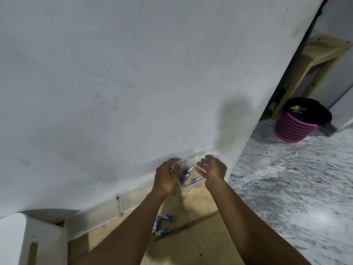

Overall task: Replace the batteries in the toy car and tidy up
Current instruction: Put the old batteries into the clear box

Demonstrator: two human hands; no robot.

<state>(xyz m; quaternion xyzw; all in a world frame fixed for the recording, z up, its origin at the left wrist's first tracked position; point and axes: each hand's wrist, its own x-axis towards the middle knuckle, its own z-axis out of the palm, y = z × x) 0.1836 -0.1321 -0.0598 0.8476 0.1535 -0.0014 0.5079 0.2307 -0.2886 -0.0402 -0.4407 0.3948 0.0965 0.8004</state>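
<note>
Three blue batteries [188, 170] are lying inside a small clear container [183, 188], which is sitting at the far edge of the wooden table [200, 238] against the wall [133, 73]. The left hand [165, 176] is curling its fingers over the container's left rim, gripping it. The right hand [213, 168] is hovering at the right side, too blurred to tell whether it is holding anything. Three more batteries [166, 218] are lying loose nearer on the table. Left of them another clear tub [127, 200] is resting by the wall. A pink basket [292, 130] is standing on the floor, far right.
</note>
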